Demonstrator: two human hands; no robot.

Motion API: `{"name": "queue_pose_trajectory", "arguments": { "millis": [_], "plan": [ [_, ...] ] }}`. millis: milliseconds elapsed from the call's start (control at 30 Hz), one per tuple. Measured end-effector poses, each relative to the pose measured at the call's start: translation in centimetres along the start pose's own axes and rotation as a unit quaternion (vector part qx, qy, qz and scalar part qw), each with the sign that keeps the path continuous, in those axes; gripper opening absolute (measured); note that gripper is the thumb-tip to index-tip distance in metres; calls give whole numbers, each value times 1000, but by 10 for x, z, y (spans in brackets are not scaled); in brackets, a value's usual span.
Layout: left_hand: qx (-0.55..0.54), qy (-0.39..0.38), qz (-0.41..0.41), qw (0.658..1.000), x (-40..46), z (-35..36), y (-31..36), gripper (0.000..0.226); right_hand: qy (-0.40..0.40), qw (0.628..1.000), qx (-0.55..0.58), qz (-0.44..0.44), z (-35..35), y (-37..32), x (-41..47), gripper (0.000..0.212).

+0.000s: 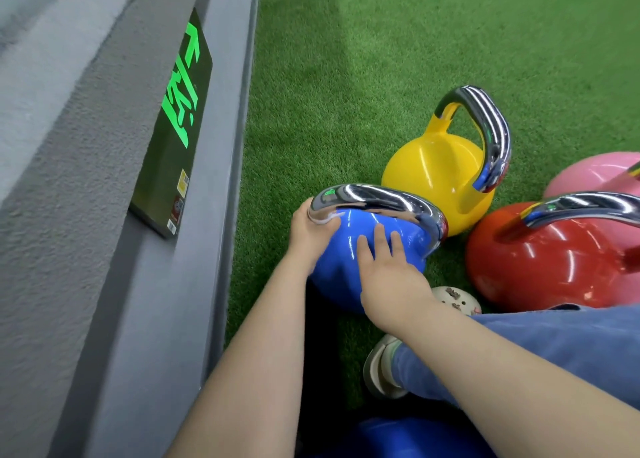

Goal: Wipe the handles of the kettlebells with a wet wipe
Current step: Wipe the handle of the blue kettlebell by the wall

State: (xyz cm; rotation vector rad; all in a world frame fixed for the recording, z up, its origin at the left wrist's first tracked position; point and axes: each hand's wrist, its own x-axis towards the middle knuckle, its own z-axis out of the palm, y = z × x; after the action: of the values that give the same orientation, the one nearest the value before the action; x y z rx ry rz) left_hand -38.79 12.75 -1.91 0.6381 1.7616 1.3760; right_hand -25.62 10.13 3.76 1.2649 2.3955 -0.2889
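- The blue kettlebell sits on the green turf at the centre of the frame, just beside the grey wall base on the left.
- Its chrome handle arches across the top of the blue ball.
- The left hand curls around the left end of that handle, where it meets the ball; a bit of white, which looks like the wipe, shows under the thumb.
- The right hand lies flat and open on the blue ball, fingers spread, grasping nothing.
- A yellow kettlebell stands upright behind and to the right, close against the blue one.
- A red kettlebell is at right of centre, near the blue one; its handle runs off the right edge.
- A pink kettlebell shows at the right edge, behind the red one.
- A green-lit sign is fixed to the wall at upper left.
- Blue jeans and a pale shoe fill the lower right; another shoe tip shows just beside the right wrist.
- Another blue rounded shape sits at the bottom edge; I cannot tell what it is.
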Motion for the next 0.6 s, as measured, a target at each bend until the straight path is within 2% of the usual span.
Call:
{"name": "queue_pose_trajectory", "arguments": {
  "millis": [67, 133, 167, 233, 367, 433, 500, 600],
  "plan": [
    [-3, -110, -26, 994, 7, -13, 5, 23, -5, 1000, 6, 0, -1, 1, 0, 75],
    [2, -156, -23, 988, 10, -17, 7, 22, -8, 1000, 19, 0, -1, 3, 1, 74],
    [7, -139, -13, 990, 9, -15, 8, 22, -7, 1000, 26, 1, -2, 3, 2, 73],
    [21, -53, 20, 998, 1, -8, 10, 25, 2, 999, 37, 1, -8, 6, 2, 65],
    [61, 69, 52, 994, -10, 7, 13, 34, 59, 995, 77, -3, -30, 15, -3, 35],
    [107, 109, 71, 986, -9, 11, 16, 25, 107, 990, 96, -12, -40, 17, -7, 32],
    [149, 137, 133, 970, -10, 14, 23, 12, 203, 972, 117, -28, -44, 18, -8, 31],
    [214, 127, 211, 945, -13, 16, 32, 4, 360, 915, 172, -56, -49, 20, -7, 29]
  ]
}}
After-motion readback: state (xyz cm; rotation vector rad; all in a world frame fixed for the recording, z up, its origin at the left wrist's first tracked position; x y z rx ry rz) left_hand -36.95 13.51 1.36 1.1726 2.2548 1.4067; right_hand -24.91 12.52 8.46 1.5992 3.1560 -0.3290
